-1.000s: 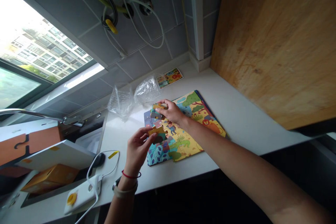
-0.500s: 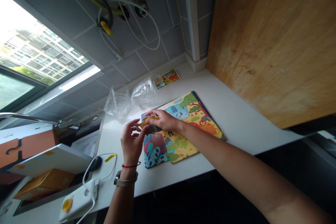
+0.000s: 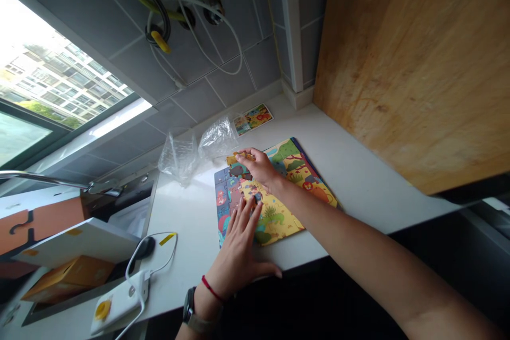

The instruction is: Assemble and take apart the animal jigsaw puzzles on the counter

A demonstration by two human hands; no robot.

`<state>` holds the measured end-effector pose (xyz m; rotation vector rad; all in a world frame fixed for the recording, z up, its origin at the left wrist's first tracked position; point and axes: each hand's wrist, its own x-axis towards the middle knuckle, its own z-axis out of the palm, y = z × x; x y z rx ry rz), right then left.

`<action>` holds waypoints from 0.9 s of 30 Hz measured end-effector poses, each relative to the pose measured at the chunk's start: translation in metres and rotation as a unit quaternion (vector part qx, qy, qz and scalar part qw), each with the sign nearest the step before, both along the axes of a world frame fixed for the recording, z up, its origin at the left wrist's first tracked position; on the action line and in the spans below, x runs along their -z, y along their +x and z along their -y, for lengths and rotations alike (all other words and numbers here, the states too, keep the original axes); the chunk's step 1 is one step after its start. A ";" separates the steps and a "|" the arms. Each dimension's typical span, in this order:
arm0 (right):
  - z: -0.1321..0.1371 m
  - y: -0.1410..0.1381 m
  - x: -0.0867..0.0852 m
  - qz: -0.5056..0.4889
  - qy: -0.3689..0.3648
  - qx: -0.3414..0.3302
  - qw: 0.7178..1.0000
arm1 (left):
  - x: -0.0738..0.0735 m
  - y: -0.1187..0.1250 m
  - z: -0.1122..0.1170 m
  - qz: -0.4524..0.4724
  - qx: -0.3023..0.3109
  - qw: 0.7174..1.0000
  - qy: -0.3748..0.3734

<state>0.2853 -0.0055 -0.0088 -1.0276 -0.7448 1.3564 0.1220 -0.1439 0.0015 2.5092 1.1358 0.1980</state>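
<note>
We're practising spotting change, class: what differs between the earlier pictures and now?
The right hand, still holding pieces, moved farther away. The left hand let go of its piece and moved right and nearer, spread over the puzzle. Bags and card stayed put.

L hand [image 3: 237, 257]: bare, slim fingers, 4 plus thumb. L wrist has 2 items on. Nearer the hand, 1 thin red bracelet [image 3: 212, 289], cord-like, plain. Just up-arm of it, 1 watch [image 3: 189, 305] w/ dark, rounded case; strap [image 3: 201, 324] greyish-beige, fairly wide, smooth-looking. Markings on watch too small to tell. R hand [image 3: 257, 167] bare too, R forearm [image 3: 350, 244] likewise, smooth & tapering twd wrist, w/ faint crease nr pic's bottom edge.
</note>
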 end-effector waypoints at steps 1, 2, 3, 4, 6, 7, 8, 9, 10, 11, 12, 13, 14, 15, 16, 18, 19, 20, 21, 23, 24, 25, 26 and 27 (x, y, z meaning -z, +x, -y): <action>0.000 0.000 0.000 -0.004 -0.005 -0.005 1.000 | 0.000 0.001 0.002 -0.008 0.002 1.000 0.003; 0.001 -0.001 -0.001 -0.012 -0.010 -0.012 1.000 | 0.000 0.001 0.003 -0.012 -0.002 1.000 0.007; 0.001 -0.001 -0.001 -0.020 -0.015 -0.020 0.999 | 0.000 0.001 0.003 -0.011 -0.011 1.000 0.012; 0.001 0.000 -0.001 -0.027 -0.020 -0.025 0.999 | 0.000 0.001 0.003 -0.006 -0.022 1.000 0.016; 0.001 0.000 -0.002 -0.033 -0.023 -0.023 0.999 | -0.001 0.002 0.002 0.010 -0.035 0.999 0.023; 0.001 0.001 -0.003 -0.034 -0.025 -0.019 0.999 | -0.002 0.002 0.001 0.018 -0.035 0.999 0.026; 0.000 0.001 -0.003 -0.035 -0.028 -0.015 0.999 | -0.003 0.002 0.001 0.025 -0.033 0.999 0.027; 0.000 0.002 -0.004 -0.038 -0.032 -0.014 0.999 | -0.005 0.003 0.000 0.033 -0.030 0.999 0.028; 0.000 0.002 -0.005 -0.043 -0.038 -0.015 0.998 | -0.007 0.003 0.000 0.041 -0.027 0.998 0.028; -0.001 0.003 -0.005 -0.048 -0.043 -0.017 0.998 | -0.010 0.003 0.000 0.052 -0.025 0.998 0.028; -0.001 0.003 -0.006 -0.051 -0.046 -0.019 0.997 | -0.012 0.003 0.000 0.064 -0.026 0.997 0.028; -0.001 0.003 -0.006 -0.054 -0.048 -0.019 0.997 | -0.014 0.003 0.000 0.075 -0.031 0.996 0.028; -0.001 0.003 -0.006 -0.055 -0.049 -0.018 0.997 | -0.015 0.003 -0.001 0.085 -0.037 0.995 0.029; -0.001 0.003 -0.007 -0.057 -0.050 -0.017 0.997 | -0.016 0.003 -0.002 0.091 -0.044 0.995 0.027; 0.000 0.004 -0.007 -0.059 -0.050 -0.018 0.997 | -0.017 0.003 -0.003 0.091 -0.047 0.994 0.023; 0.000 0.004 -0.006 -0.064 -0.049 -0.019 0.997 | -0.016 0.004 -0.005 0.078 -0.043 0.996 0.015; 0.000 0.004 -0.006 -0.066 -0.049 -0.021 0.996 | -0.015 0.004 -0.007 0.069 -0.039 0.997 0.012; 0.000 0.004 -0.006 -0.067 -0.049 -0.023 0.996 | -0.014 0.005 -0.008 0.062 -0.039 0.997 0.012; 0.000 0.004 -0.006 -0.069 -0.049 -0.023 0.996 | -0.013 0.005 -0.009 0.059 -0.042 0.997 0.013; 0.000 0.004 -0.006 -0.070 -0.048 -0.026 0.996 | -0.011 0.006 -0.012 0.064 -0.052 0.997 0.012; 0.000 0.004 -0.006 -0.071 -0.046 -0.027 0.996 | -0.012 0.007 -0.013 0.069 -0.055 0.996 0.009; -0.001 0.004 -0.005 -0.071 -0.045 -0.028 0.996 | -0.012 0.007 -0.014 0.073 -0.057 0.996 0.003; -0.001 0.003 -0.005 -0.071 -0.044 -0.029 0.996 | -0.013 0.007 -0.015 0.078 -0.059 0.995 -0.004; -0.001 0.003 -0.004 -0.071 -0.043 -0.029 0.996 | -0.014 0.007 -0.016 0.082 -0.060 0.995 -0.010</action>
